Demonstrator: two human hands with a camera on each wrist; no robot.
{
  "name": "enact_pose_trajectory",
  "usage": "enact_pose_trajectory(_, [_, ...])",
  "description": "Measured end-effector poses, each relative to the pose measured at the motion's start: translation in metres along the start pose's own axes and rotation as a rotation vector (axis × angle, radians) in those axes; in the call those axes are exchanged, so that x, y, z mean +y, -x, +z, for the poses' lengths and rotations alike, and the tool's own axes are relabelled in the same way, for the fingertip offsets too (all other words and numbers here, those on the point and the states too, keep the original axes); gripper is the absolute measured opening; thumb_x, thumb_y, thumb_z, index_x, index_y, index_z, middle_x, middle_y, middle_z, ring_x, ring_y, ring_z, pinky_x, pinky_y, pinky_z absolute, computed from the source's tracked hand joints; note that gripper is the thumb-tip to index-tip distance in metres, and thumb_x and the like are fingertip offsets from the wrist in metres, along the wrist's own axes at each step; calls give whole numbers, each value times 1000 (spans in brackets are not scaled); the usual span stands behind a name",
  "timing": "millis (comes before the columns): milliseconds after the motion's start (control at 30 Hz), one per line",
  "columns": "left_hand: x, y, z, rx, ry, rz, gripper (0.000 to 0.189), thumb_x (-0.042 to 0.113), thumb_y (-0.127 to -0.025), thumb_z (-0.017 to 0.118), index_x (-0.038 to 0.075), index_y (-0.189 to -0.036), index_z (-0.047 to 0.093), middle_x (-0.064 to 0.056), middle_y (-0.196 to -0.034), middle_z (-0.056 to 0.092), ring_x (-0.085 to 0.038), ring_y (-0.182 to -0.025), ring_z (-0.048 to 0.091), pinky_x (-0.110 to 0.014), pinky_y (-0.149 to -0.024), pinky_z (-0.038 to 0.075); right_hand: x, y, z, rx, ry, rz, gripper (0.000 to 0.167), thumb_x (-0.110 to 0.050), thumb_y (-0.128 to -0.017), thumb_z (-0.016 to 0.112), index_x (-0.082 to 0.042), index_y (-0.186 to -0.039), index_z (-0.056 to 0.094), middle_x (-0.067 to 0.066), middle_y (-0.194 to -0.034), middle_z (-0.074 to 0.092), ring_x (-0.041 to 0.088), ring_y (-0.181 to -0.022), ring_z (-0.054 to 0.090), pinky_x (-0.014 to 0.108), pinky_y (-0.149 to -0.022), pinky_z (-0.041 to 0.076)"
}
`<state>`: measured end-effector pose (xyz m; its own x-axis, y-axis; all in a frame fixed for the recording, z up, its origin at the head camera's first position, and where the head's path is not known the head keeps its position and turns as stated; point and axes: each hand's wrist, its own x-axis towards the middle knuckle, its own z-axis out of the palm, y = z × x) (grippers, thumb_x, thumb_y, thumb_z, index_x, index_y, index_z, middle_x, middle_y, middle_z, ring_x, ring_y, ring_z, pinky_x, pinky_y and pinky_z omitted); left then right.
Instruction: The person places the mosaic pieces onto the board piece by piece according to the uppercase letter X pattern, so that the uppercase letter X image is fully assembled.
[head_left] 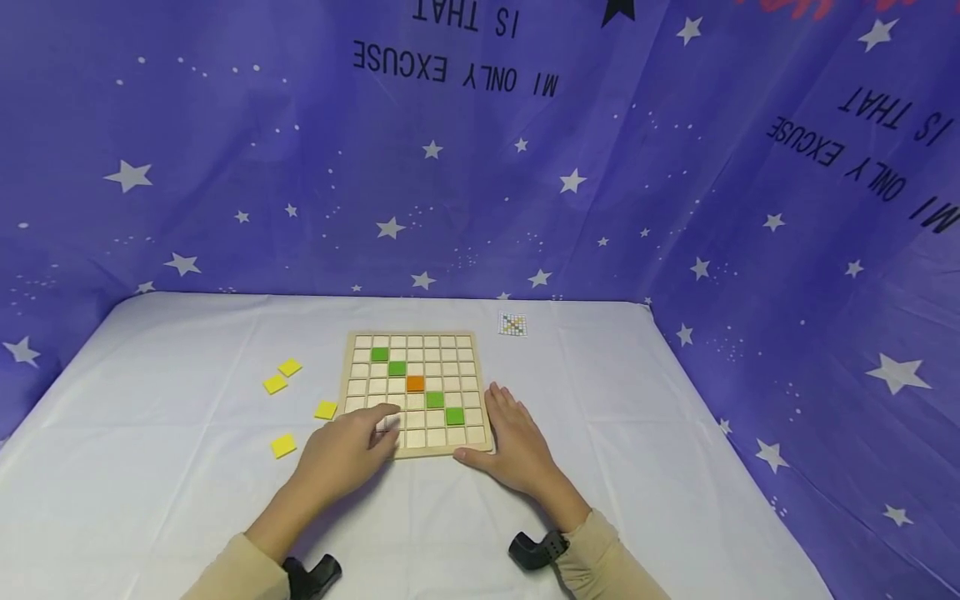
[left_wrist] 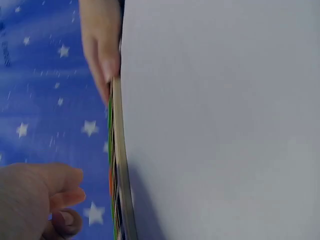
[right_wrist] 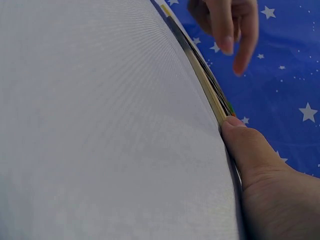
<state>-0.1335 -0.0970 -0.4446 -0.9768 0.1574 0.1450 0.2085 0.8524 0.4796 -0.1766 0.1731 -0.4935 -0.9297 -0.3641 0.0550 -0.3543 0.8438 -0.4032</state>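
A square wooden grid board [head_left: 415, 418] lies on the table, with several green tiles [head_left: 435, 400] and one orange tile [head_left: 416, 383] forming a diagonal across it. My left hand [head_left: 347, 446] hovers above its near left corner, fingers loosely bent, thumb apart, and no tile showing between them. The left wrist view has this same hand [left_wrist: 37, 200] raised above the level of the board. My right hand [head_left: 517, 442] rests against the near right corner: fingers along the right side, thumb at the front edge. In the right wrist view that thumb [right_wrist: 245, 142] touches the wooden edge.
Several loose yellow tiles [head_left: 283, 446] lie left of the board on the white cloth [head_left: 187, 500]. A small printed pattern card [head_left: 513, 324] sits beyond the board's far right corner. Purple curtains with stars [head_left: 450, 183] hang behind and at the right.
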Motion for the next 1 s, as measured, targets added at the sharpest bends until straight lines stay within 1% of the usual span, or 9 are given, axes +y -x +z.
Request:
enact_pose_trajectory(67, [-14, 7, -10, 5, 17, -40, 35, 29, -92, 67, 19, -126, 66, 4, -65, 56, -12, -53, 45, -31, -44, 34, 0, 0, 0, -2, -3, 1, 115, -78, -79, 60, -5, -158, 19, 8, -166, 17, 24, -155, 13, 45, -126, 14])
enact_pose_trajectory(167, [-36, 18, -24, 34, 11, -105, 40, 32, -92, 67, 17, -130, 63, 4, -61, 46, -12, -50, 37, -30, -43, 28, -1, 0, 0, -4, -9, 4, 115, -78, -79, 60, -6, -158, 19, 8, -166, 16, 24, -155, 13, 46, -126, 14])
enact_pose_trajectory(300, [-65, 32, -39, 55, -20, -193, 48, 38, -93, 67, 13, -134, 60, 2, -65, 46, -14, -54, 37, -30, -45, 29, 0, 0, 0, 0, 0, 6, 115, -78, -79, 60, -6, -158, 19, 7, -166, 16, 24, -155, 13, 45, -126, 14])
enact_pose_trajectory(433, [-86, 43, -44, 21, -32, -231, 63, 55, -90, 66, 10, -133, 61, 2, -69, 49, -14, -59, 41, -30, -50, 30, 0, 1, -1, -1, 7, 12, 115, -79, -79, 59, -6, -158, 19, 7, -167, 16, 23, -155, 12, 44, -126, 14])
enact_pose_trajectory(567, [-100, 49, -41, -2, -45, -214, 70, 65, -83, 67, 11, -128, 65, 3, -70, 47, -13, -62, 40, -29, -54, 29, 0, 2, -1, -5, -4, 22, 115, -78, -79, 60, -6, -158, 18, 6, -167, 15, 23, -155, 12, 44, -126, 13])
enact_pose_trajectory(700, [-108, 53, -39, 9, -47, -190, 59, 59, -85, 70, 14, -122, 71, 4, -71, 46, -13, -63, 39, -29, -54, 28, 0, 2, 0, -8, -10, 20, 115, -79, -79, 59, -6, -158, 18, 6, -167, 15, 23, -156, 11, 45, -126, 13])
enact_pose_trajectory(800, [-109, 54, -39, 30, -48, -167, 47, 50, -86, 73, 14, -116, 74, 5, -73, 49, -12, -64, 41, -28, -54, 29, 1, 2, 1, -6, -10, 13, 115, -79, -79, 59, -6, -158, 18, 6, -167, 15, 23, -156, 11, 45, -126, 12])
enact_pose_trajectory(867, [-108, 54, -39, 69, -54, -146, 41, 45, -85, 75, 14, -111, 76, 6, -75, 50, -11, -65, 42, -27, -54, 29, 1, 1, 2, 0, -9, 8, 115, -79, -79, 59, -6, -158, 18, 7, -167, 15, 23, -156, 12, 45, -126, 13])
enact_pose_trajectory(1000, [-105, 50, -38, 183, -57, -91, 31, 37, -82, 80, 15, -103, 75, 7, -79, 54, -8, -67, 43, -24, -54, 32, 1, 0, 2, 5, -7, 2, 115, -78, -79, 59, -6, -158, 18, 7, -166, 16, 23, -155, 12, 45, -126, 12])
